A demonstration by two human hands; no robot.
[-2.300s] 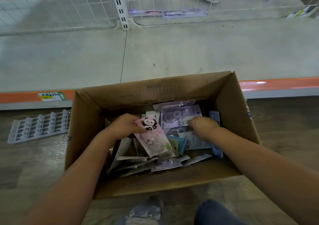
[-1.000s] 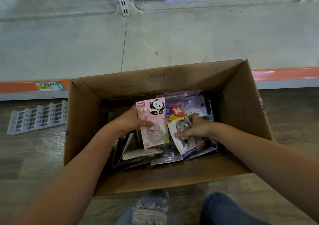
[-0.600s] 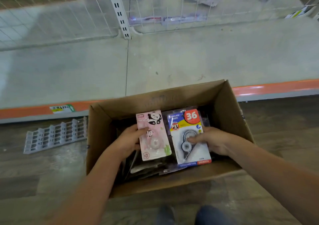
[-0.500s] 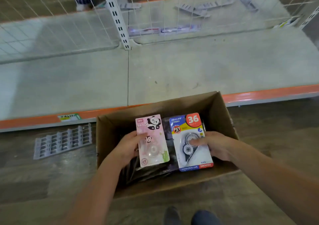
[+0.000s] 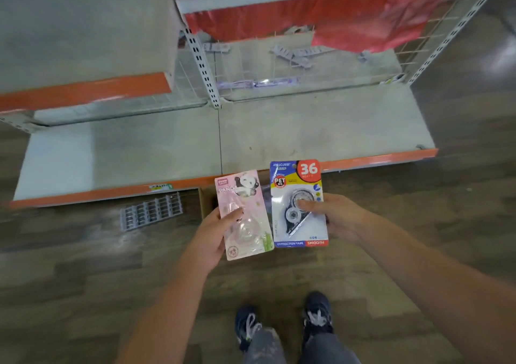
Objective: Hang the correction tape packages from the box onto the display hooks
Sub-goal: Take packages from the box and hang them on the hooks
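Your left hand [image 5: 213, 238] grips the pink panda package [image 5: 244, 214]; just beside it, your right hand [image 5: 339, 220] grips the blue package [image 5: 298, 204].

Bare forearms [image 5: 178, 302], grey jeans [image 5: 324, 348], dark sneakers [image 5: 317, 315]

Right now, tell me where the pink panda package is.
In the head view the pink panda package is held in the left hand, centre frame, beside the blue "36" package in the right hand, above the cardboard box.
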